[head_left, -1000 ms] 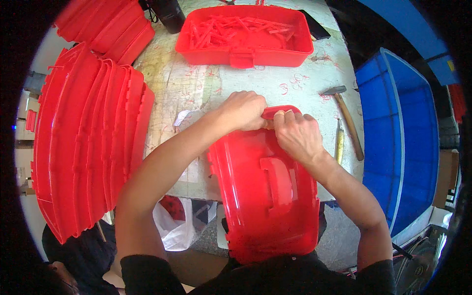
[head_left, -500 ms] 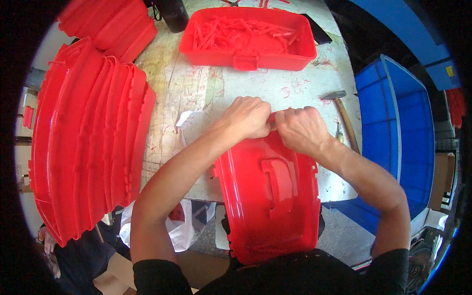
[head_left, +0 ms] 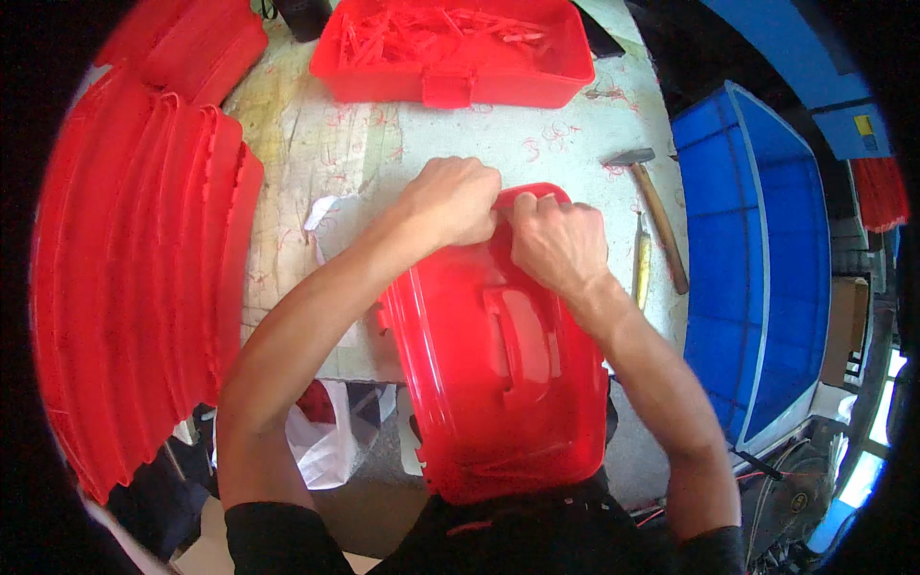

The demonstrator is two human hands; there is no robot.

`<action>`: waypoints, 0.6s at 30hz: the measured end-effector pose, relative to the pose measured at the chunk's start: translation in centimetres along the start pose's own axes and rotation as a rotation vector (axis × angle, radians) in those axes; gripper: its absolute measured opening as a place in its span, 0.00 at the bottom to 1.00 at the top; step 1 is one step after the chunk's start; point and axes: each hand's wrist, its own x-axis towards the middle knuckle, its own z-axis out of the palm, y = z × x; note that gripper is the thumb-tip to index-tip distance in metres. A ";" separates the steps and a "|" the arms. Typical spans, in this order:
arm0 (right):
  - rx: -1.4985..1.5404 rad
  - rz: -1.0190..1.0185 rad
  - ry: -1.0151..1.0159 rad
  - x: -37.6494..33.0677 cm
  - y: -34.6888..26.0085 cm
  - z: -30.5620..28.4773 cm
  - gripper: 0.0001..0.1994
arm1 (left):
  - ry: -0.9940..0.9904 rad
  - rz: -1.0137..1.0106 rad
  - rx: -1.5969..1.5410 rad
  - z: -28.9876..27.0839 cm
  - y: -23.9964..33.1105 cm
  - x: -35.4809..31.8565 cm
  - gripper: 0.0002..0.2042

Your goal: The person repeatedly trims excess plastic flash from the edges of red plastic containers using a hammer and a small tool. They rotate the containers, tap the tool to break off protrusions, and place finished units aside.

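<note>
A glossy red plastic lid (head_left: 436, 355) with a raised handle (head_left: 525, 345) lies lengthwise before me, its near end against my body and its far end over the table. My left hand (head_left: 455, 199) is closed at the far left corner, fingertips curled out of sight. Beside it, my right hand (head_left: 561, 241) is closed on the same far end, with the lid's rounded rim showing just past its knuckles. The two hands almost meet. Whether a small piece is pinched between them I cannot tell.
A red box (head_left: 383, 88) full of thin red strips (head_left: 431, 36) stands at the table's far side. Nested red shells (head_left: 144, 278) are stacked on the left. A hammer (head_left: 659, 216) and a yellow-handled tool (head_left: 643, 264) lie right, beside a blue crate (head_left: 724, 249).
The whole view has shifted slightly. My right hand has drawn back a little, so more of the lid's far rim and the yellow-handled tool show. Both hands stay closed at the lid's far end.
</note>
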 end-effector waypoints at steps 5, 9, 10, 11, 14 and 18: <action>-0.160 -0.225 0.078 0.0 1.0 -0.2 0.04 | -0.023 0.005 0.031 -0.6 0.3 0.0 0.11; -0.406 -0.668 0.091 2.0 2.6 -1.4 0.06 | 0.006 -0.007 -0.017 -0.3 0.3 0.0 0.10; -0.436 -0.702 0.039 2.5 2.8 -1.6 0.06 | 0.027 -0.029 -0.030 -0.2 0.2 0.1 0.10; -0.460 -0.735 0.025 2.9 2.8 -1.7 0.06 | 0.034 -0.022 -0.032 -0.1 0.1 0.0 0.09; -0.457 -0.752 0.057 3.5 2.6 -1.3 0.05 | 0.059 -0.038 -0.031 0.1 -0.4 0.2 0.09; -0.203 -0.344 0.047 2.0 1.6 0.2 0.04 | 0.067 -0.070 -0.025 0.3 -0.8 0.1 0.10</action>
